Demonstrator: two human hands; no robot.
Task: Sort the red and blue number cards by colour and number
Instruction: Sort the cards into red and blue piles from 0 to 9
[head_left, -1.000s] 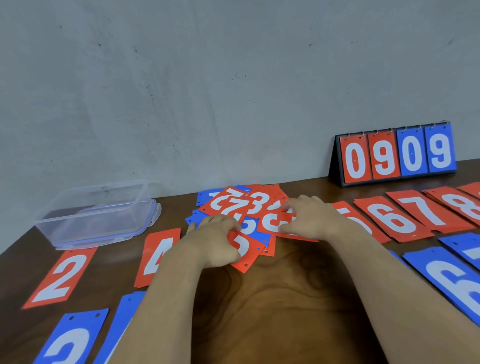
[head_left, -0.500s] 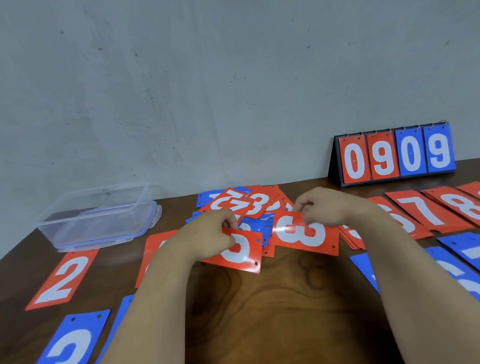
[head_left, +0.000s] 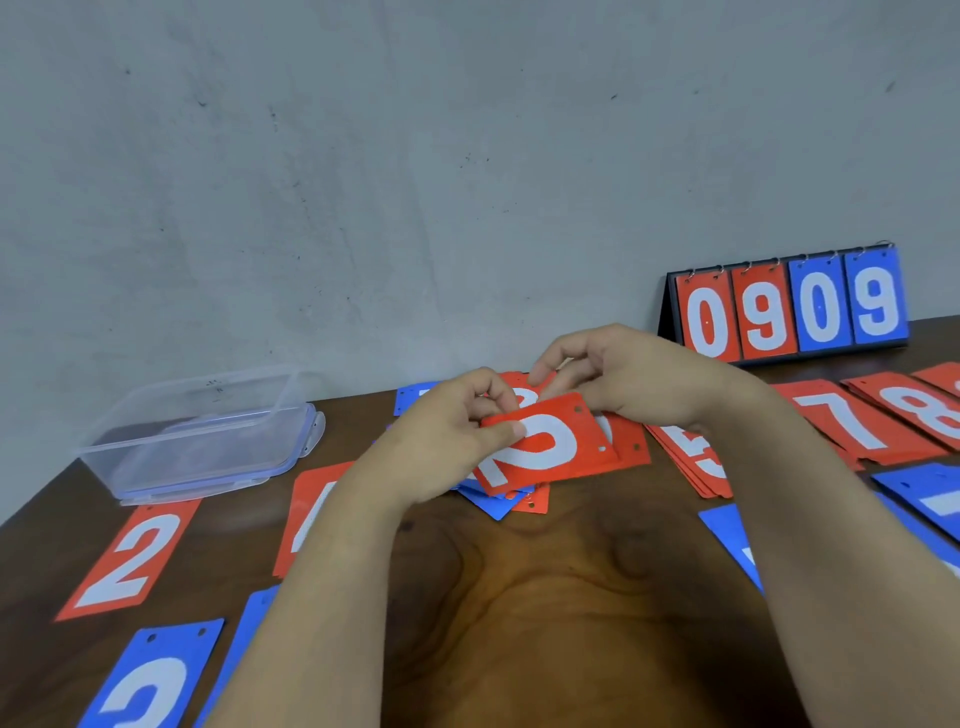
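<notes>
Pinches the red 5 card (head_left: 545, 447) by its left end in the left hand (head_left: 441, 436), long axis crosswise above the mixed pile (head_left: 498, 501); grips a second red card (head_left: 631, 453) in the right hand (head_left: 649, 384), nearer the red 5 stack (head_left: 701, 460) toward the desk's (head_left: 545, 597) right edge.

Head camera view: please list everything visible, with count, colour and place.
Clear plastic box: one, transparent, far left.
Black flip scoreboard: one, red 09 and blue 09, far right by wall.
Red 2 card: one, left.
Part-hidden red card: one, behind left forearm.
Blue 2 card: one, near left corner.
Red 5 stack, red 7 stack, red 8 stack: three, right.
Blue cards: at least two, right edge.
Mixed card pile: one, red and blue, centre under hands.
Brown wooden table: one.
Left hand: pinches lifted red 5 card.
Right hand: holds second red card behind it.
</notes>
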